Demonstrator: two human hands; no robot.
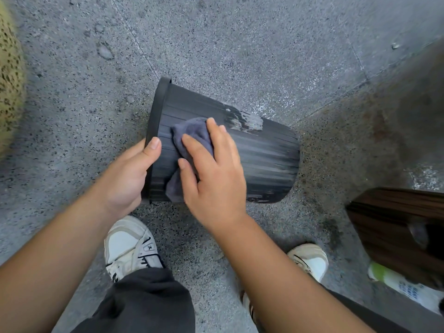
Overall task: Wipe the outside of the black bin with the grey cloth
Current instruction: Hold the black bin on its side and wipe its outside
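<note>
Black bin [264, 152] is lying on its side on the speckled grey floor [216, 44], near the middle of it, rim pointing left, base pointing right. Left hand [127, 174] is gripping the rim, thumb over the outer wall, the other fingers hidden behind the rim, so clamped on the bin. Right hand [213, 174] is pressing flat on the grey cloth [189, 138], fingers spread and extended, not curled around anything; cloth is sitting bunched on the ribbed side wall just right of the rim. Pale scuffed patch [245, 120] is showing on the upper side of the bin, near the cloth but apart from it. Light streaks are running along the ribs toward the base. Two white sneakers [129, 246] are standing on the floor below the bin, dark trousers [144, 301] over them. Brown wooden object [398, 234] is sitting at the right edge of the floor, with a green-and-white bottle [398, 284] lying just beside it. Yellowish spotted thing [9, 87] at left edge, blurred.
</note>
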